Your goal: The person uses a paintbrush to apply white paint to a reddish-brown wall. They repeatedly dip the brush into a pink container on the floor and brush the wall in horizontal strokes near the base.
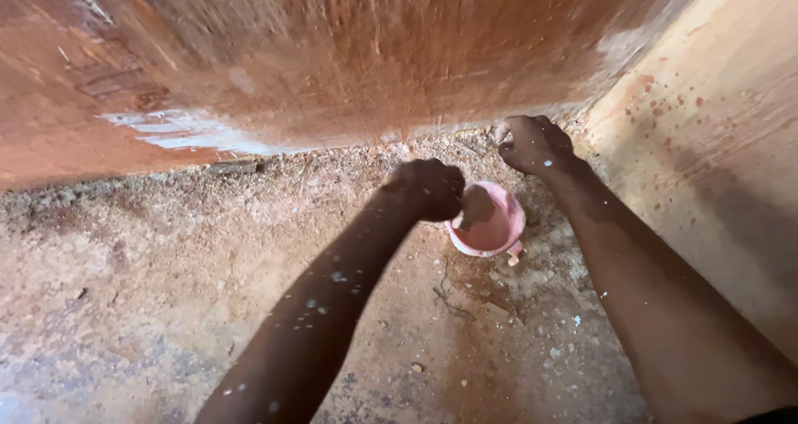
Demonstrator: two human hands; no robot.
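Warm, moderately bright, diffuse light from above and the near side; no hard glare; the plank wall [349, 50] across the far side is smeared by motion blur, its grain streaked diagonally; a pale painted patch [179, 130] at far left is the brightest area; the dirt floor [166, 291] is sharper, grit and debris legible near the centre; both forearms read as dark, underexposed shapes; the left hand [428, 189] casts a shadow into the pink bowl [490, 224]; soft shadow falls along the right-hand wall [731, 141]; wide-angle bending shows towards the edges.
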